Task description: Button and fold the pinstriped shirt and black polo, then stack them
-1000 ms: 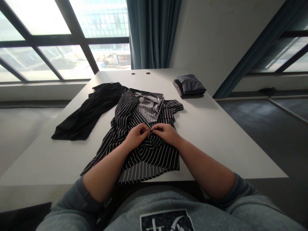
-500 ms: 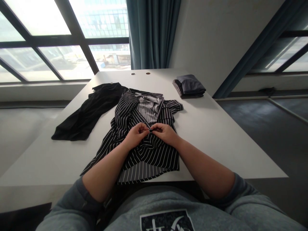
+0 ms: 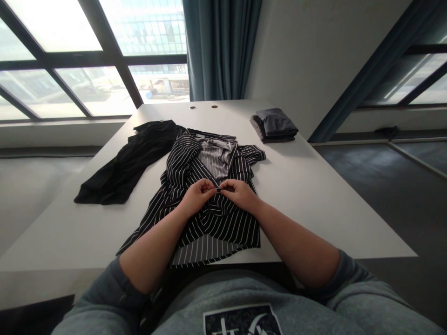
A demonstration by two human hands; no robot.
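Note:
A black shirt with white stripes [image 3: 230, 228] lies front up on the white table, its collar end away from me and its lower hem at the near edge. The upper front is spread, showing the paler inside of the cloth. My left hand [image 3: 199, 193] pinches one side of the front placket at mid-shirt. Close beside it, fingertips nearly touching, my right hand [image 3: 240, 193] pinches the other side. A small button shows on the placket above my hands. Whatever sits right between the fingertips is too small to make out.
Black trousers or a similar dark garment [image 3: 122, 167] lie stretched out left of the shirt. Folded grey and dark clothes [image 3: 275, 124] are stacked at the far right of the white table [image 3: 314, 200]. Beyond it are a blue curtain [image 3: 221, 51] and windows.

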